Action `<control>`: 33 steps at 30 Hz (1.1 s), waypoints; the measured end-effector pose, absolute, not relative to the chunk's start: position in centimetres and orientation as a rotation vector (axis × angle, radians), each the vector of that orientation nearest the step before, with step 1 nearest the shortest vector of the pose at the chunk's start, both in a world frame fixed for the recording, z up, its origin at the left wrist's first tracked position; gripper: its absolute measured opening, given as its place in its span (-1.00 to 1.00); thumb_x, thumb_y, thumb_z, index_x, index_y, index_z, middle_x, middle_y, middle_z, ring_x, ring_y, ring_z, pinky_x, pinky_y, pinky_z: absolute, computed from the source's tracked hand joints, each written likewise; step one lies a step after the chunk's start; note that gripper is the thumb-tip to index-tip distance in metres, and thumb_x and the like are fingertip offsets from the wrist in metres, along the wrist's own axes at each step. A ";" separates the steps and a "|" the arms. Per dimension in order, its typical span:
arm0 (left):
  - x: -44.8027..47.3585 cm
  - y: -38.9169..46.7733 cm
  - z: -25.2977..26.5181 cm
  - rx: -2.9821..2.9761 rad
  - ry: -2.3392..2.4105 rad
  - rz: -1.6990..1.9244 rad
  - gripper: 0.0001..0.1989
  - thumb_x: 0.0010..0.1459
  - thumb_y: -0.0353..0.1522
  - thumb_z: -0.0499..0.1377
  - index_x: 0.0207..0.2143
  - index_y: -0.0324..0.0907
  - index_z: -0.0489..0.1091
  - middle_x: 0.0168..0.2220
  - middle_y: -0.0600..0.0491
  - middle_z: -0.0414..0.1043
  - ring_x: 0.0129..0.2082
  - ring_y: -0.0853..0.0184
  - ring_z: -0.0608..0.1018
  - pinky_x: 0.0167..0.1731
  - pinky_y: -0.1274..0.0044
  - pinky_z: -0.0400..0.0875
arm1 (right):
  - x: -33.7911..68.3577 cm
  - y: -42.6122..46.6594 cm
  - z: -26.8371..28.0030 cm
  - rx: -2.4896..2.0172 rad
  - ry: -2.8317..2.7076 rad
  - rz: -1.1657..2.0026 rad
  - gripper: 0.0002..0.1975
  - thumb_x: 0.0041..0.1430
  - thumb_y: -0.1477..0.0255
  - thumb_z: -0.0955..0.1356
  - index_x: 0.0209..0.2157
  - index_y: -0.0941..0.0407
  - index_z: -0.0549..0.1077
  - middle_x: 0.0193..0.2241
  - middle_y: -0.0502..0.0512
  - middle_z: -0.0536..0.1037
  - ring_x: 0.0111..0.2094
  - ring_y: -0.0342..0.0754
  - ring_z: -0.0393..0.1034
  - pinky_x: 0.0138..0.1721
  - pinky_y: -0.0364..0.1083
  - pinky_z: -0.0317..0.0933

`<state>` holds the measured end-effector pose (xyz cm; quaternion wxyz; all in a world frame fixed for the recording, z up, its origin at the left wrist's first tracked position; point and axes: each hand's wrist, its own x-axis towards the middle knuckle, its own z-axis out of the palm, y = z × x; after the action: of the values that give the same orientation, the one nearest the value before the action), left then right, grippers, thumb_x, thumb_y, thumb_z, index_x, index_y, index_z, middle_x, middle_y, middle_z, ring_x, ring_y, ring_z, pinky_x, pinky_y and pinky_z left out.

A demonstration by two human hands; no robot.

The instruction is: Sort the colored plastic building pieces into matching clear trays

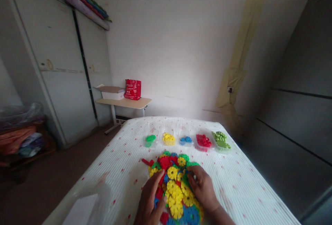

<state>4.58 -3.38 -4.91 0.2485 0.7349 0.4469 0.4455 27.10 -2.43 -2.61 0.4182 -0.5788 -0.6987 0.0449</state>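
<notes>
Head view: hands (203, 187) partly cover flower pieces (175, 194).

A table (243, 190) under red-dotted white cloth bears piled colourful pieces (175, 194), five clear tubs (224, 150)

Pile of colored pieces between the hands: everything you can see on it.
The pile of pieces is a loose, overlapping heap of yellow, red, blue and green pieces. Many are flat, round and notch-edged, and look like plastic; several show a center hole. Yellow dominates the middle. It lies on the patterned tablecloth, its near end reaching the picture's bottom edge. The left hand and right hand flank it, fingers over its sides; whether the right grips a piece is unclear.
</notes>
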 end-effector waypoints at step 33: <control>4.5 -2.0 -5.2 2.164 1.252 1.478 -0.81 0.13 -0.35 0.04 -0.29 -0.09 0.45 -0.14 -0.05 0.42 -0.10 0.30 0.45 -0.14 0.45 0.44 | 22.6 -0.9 -0.2 -1.625 -1.716 0.468 -0.91 -0.08 0.45 0.30 -0.59 0.13 0.30 -0.62 -0.07 0.33 -0.55 -0.20 0.14 -0.53 -0.21 -0.07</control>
<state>4.48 -1.97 -5.17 0.1184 0.7399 0.4280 0.5053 22.60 -0.89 -0.22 0.3579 -0.6298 -0.6651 0.1812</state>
